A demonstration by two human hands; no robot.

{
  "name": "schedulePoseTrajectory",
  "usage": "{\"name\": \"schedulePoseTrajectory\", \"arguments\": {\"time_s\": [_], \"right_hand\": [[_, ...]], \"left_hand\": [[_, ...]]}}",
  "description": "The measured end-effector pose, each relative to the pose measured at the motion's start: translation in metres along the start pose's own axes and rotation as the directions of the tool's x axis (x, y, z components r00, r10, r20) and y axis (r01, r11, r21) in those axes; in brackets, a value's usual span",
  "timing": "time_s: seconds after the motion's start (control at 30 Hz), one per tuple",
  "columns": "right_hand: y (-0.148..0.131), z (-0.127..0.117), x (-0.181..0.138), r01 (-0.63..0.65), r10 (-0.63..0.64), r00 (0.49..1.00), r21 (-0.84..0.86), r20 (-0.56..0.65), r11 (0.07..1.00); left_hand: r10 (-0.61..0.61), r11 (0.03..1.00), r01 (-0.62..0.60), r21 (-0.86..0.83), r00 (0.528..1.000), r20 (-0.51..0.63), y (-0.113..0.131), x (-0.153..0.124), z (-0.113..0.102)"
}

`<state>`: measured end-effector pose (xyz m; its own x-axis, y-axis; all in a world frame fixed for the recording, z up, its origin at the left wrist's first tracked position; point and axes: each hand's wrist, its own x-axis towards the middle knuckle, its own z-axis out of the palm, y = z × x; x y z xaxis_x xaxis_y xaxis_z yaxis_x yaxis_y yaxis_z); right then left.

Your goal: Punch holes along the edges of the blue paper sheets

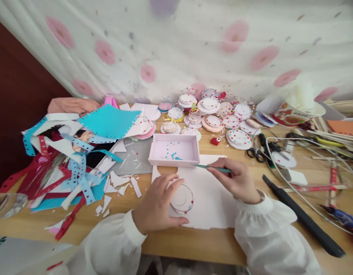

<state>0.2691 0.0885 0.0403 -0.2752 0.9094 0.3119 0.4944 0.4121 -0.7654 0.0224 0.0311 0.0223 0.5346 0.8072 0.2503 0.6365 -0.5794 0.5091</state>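
My right hand (236, 179) grips slim teal tweezers (205, 166). Their tip points left at the front right corner of a shallow white box (174, 163), in which small blue dots (173, 155) lie scattered. My left hand (157, 204) is open, thumb and fingers curved apart around the left side of a white round disc (180, 196). A smaller circle shows inside the disc, and a few red and blue dots sit along its right rim. I cannot tell whether the left fingers touch the disc. Beneath it lies a white paper sheet (213, 202).
Several dotted, tiered paper discs (208, 105) crowd the back. Paper strips and scraps (81, 168) pile up at left, with a blue punched sheet (110, 121). At right lie scissors (255, 154), a white cable (282, 175), a long black tool (302, 215) and a paper bowl (297, 112).
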Motion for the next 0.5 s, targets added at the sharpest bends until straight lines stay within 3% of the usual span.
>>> {"name": "schedulePoseTrajectory", "arguments": {"time_s": [0.1, 0.3, 0.4, 0.5], "right_hand": [[0.006, 0.008, -0.004, 0.035, -0.036, 0.999, 0.082, 0.009, 0.996], [0.010, 0.014, -0.009, 0.052, -0.055, 0.998, 0.146, 0.018, 0.988], [0.013, 0.016, -0.009, 0.036, -0.039, 0.999, 0.166, 0.017, 0.985], [0.014, 0.019, -0.010, 0.021, -0.028, 0.999, 0.186, 0.036, 0.982]], "left_hand": [[0.001, 1.000, 0.000, -0.007, 0.991, 0.137, -0.007, -0.002, 0.009], [0.085, 0.977, -0.043, -0.207, 0.976, 0.200, -0.029, 0.016, -0.002], [-0.024, 0.939, 0.028, -0.343, 1.000, 0.015, -0.029, 0.026, -0.002], [-0.157, 0.899, 0.067, -0.432, 0.972, -0.177, -0.027, 0.031, 0.008]]}}
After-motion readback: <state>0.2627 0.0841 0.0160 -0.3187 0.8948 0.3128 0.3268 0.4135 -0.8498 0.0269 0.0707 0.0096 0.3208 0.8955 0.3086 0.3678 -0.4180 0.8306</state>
